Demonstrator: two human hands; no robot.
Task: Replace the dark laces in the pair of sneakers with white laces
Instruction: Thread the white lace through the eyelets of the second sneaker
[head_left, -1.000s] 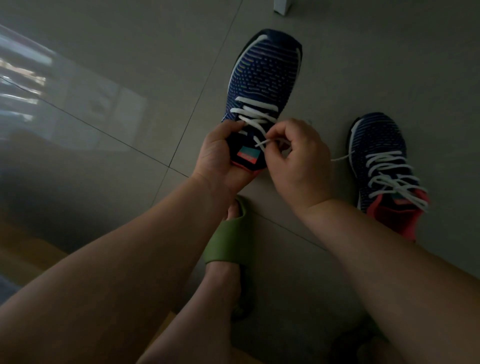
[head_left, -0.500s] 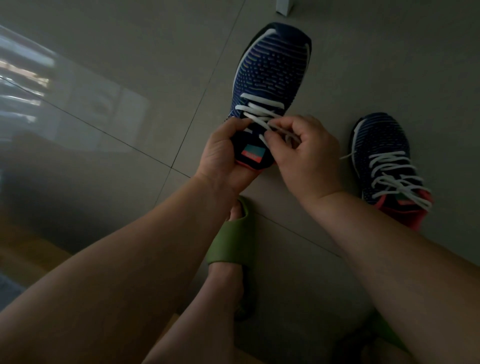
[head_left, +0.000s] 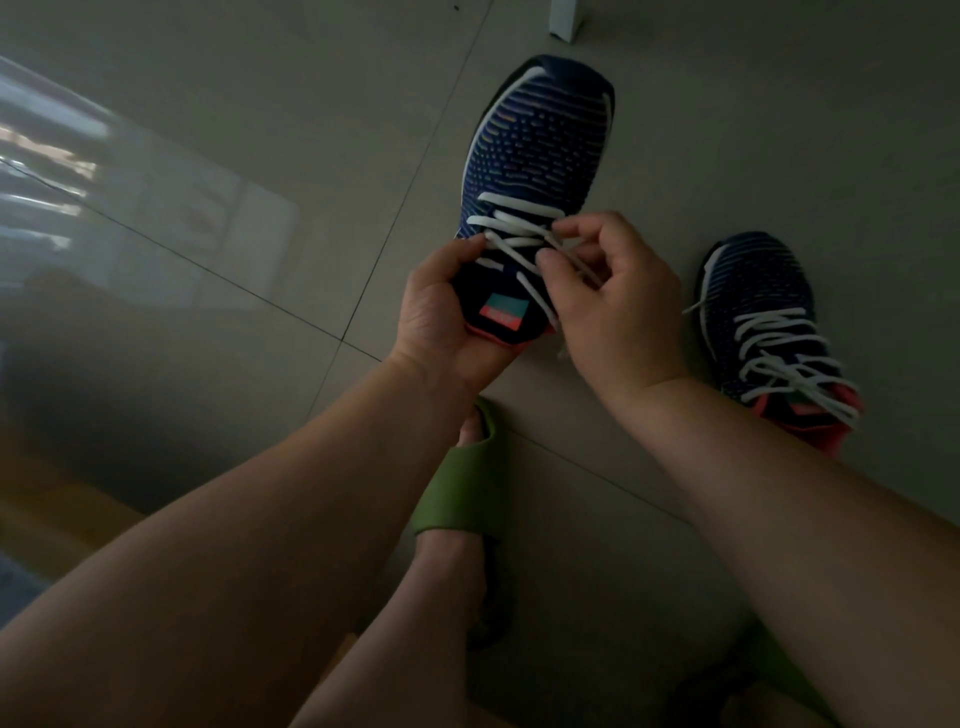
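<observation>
A navy knit sneaker (head_left: 540, 150) with a red heel lining is held toe-away above the tiled floor. My left hand (head_left: 436, 312) grips its heel and left side, thumb on the eyelet edge. A white lace (head_left: 511, 228) crosses its eyelets several times. My right hand (head_left: 618, 301) pinches a strand of this lace between thumb and curled fingers at the right eyelets. The second navy sneaker (head_left: 763, 312) lies on the floor to the right, fully threaded with a white lace (head_left: 779, 353). No dark laces are visible.
Grey floor tiles (head_left: 260, 104) with a bright window reflection at left. My foot in a green slide sandal (head_left: 457, 493) is below the held sneaker; another green sandal (head_left: 779, 670) shows at bottom right. A white object (head_left: 566, 18) stands at the top edge.
My right hand has shifted up and right along the lace, pulling the strand at the right eyelets. The held sneaker has tilted slightly; my left hand keeps its grip.
</observation>
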